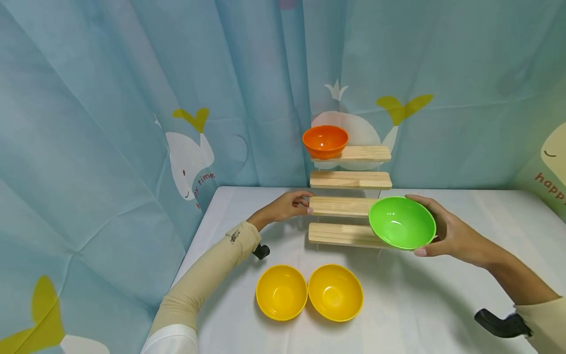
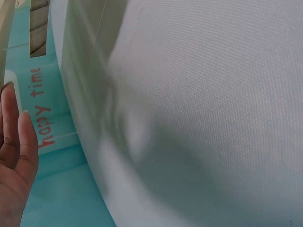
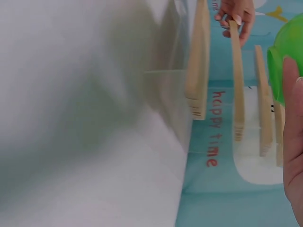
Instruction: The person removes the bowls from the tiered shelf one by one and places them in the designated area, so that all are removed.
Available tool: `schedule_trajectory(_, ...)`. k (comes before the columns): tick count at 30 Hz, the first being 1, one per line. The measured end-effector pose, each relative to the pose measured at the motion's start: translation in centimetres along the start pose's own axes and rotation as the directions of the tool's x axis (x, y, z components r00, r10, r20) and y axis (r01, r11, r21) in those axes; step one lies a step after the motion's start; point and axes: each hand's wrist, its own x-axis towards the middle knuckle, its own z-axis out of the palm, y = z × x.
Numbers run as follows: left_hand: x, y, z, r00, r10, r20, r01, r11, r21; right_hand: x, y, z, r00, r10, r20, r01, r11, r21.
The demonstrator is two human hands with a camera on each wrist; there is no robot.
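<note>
My right hand grips a green bowl by its right side, its inside facing me. The bowl is in front of the right end of the lower boards of a wooden tiered shelf. With thumb and fingers my left hand pinches the left end of the shelf's second board from the bottom; the right wrist view shows this left hand round the board's end. An orange bowl sits at the left of the top board. Two yellow bowls stand side by side on the table before the shelf.
The shelf stands on a white-covered table, its boards held by clear side panels. Behind hangs a light blue curtain with whale prints, close to the top board. A black strap end sticks out from the right wrist.
</note>
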Motion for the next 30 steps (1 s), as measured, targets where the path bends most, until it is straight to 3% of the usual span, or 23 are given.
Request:
schedule_trajectory(14,0.1,0.5,0.0,1.000,-0.013,-0.007,0.013,1.000,-0.005,-1.6,2.2,1.5,0.989,-0.016,0.145,-0.006,0.989,0.145)
schedule_trajectory(21,0.0,0.5,0.1,1.000,-0.012,-0.005,0.012,1.000,-0.006,-2.6,3.2,2.4,0.983,0.024,0.180,-0.059,0.980,0.193)
schedule_trajectory(30,0.0,0.3,0.1,1.000,-0.028,-0.006,0.028,1.000,-0.011,-3.8,4.3,3.4,0.975,0.018,0.221,-0.066,0.975,0.213)
